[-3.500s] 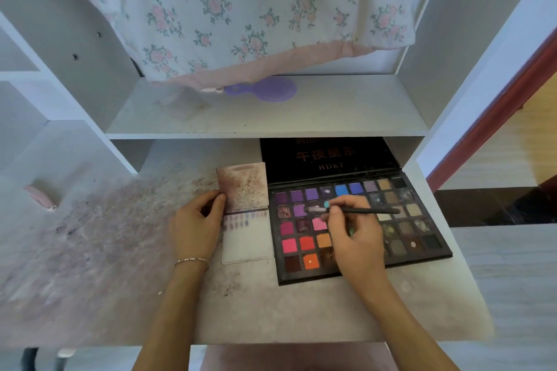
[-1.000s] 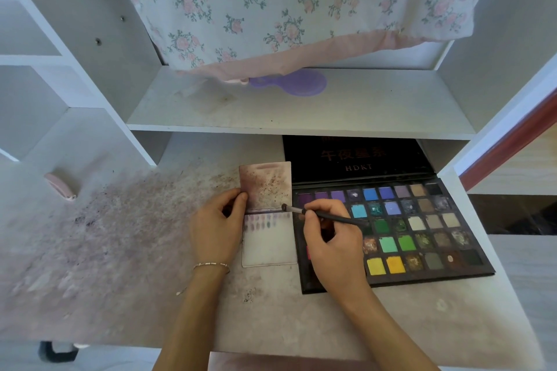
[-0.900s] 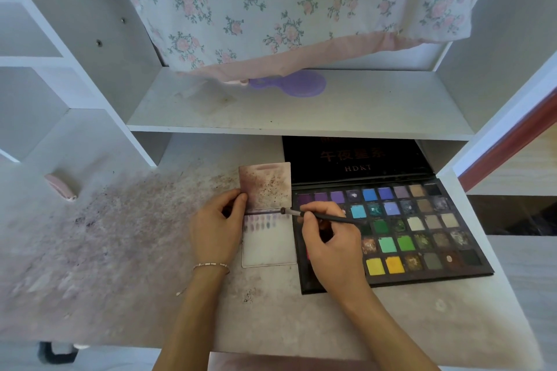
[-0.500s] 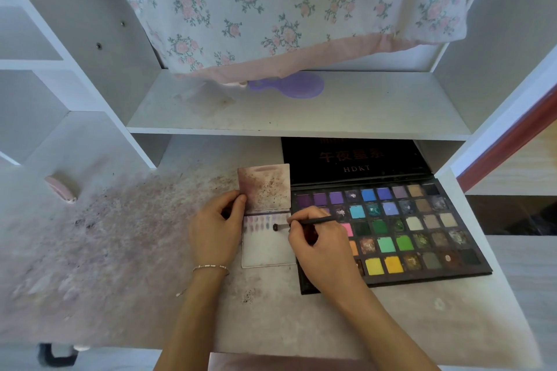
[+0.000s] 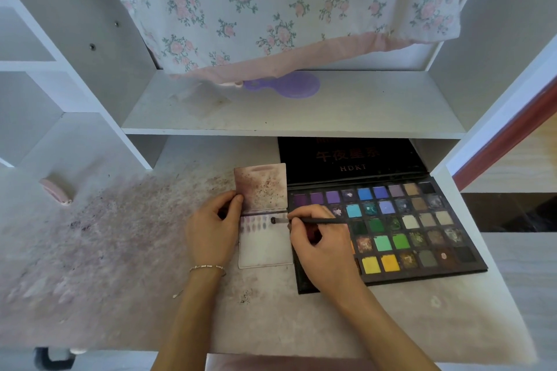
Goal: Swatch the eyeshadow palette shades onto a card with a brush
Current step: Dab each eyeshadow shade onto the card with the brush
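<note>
Her right hand (image 5: 322, 247) pinches the brush (image 5: 304, 221), tip on the swatch card (image 5: 265, 247) beside the eyeshadow palette (image 5: 388, 229) mid-table; her left hand (image 5: 212, 227) grips the card's left edge.

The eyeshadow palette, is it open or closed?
Open. The eyeshadow palette shows its coloured pans, and its black lid is folded back under the shelf.
</note>
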The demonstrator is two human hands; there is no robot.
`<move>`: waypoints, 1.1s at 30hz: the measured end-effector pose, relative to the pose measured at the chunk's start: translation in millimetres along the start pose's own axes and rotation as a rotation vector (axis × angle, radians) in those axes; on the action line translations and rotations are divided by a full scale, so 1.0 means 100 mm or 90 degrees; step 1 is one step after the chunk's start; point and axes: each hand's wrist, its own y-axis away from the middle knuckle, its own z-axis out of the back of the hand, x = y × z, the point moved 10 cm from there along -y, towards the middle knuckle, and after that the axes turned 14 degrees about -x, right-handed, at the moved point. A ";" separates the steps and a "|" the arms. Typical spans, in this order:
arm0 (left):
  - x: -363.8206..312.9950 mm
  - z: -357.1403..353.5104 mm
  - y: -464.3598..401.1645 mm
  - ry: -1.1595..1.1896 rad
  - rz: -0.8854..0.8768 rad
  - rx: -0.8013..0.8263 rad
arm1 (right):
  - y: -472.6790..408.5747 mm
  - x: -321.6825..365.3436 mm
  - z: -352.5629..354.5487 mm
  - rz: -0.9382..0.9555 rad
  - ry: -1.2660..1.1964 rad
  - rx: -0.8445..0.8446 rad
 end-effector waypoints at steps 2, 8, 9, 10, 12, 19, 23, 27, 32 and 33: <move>0.01 0.00 0.00 -0.001 0.007 -0.001 | -0.01 0.03 0.10 0.005 -0.029 -0.030; 0.01 -0.01 0.00 -0.011 0.002 0.003 | -0.06 -0.07 0.60 -0.012 -0.078 -0.133; 0.01 -0.01 0.00 -0.010 0.003 0.001 | -0.07 -0.11 0.70 -0.021 -0.079 -0.150; 0.01 -0.01 0.01 -0.009 0.003 -0.001 | -0.09 -0.16 0.81 -0.026 -0.071 -0.164; 0.00 -0.01 0.01 -0.010 -0.003 -0.003 | -0.11 -0.24 1.00 -0.033 -0.049 -0.178; 0.00 0.00 0.01 -0.006 0.005 -0.004 | -0.23 -0.55 1.58 -0.062 0.038 -0.311; -0.01 -0.01 0.01 -0.008 -0.001 -0.004 | -0.24 -0.64 1.60 -0.065 0.076 -0.327; -0.01 0.00 0.00 -0.005 -0.002 -0.008 | -0.25 -0.65 1.54 -0.052 0.104 -0.305; 0.00 -0.01 0.01 -0.012 -0.007 0.000 | -0.26 -0.66 1.53 -0.052 0.117 -0.296; 0.00 -0.01 0.01 -0.011 -0.008 0.000 | -0.26 -0.67 1.53 -0.054 0.124 -0.299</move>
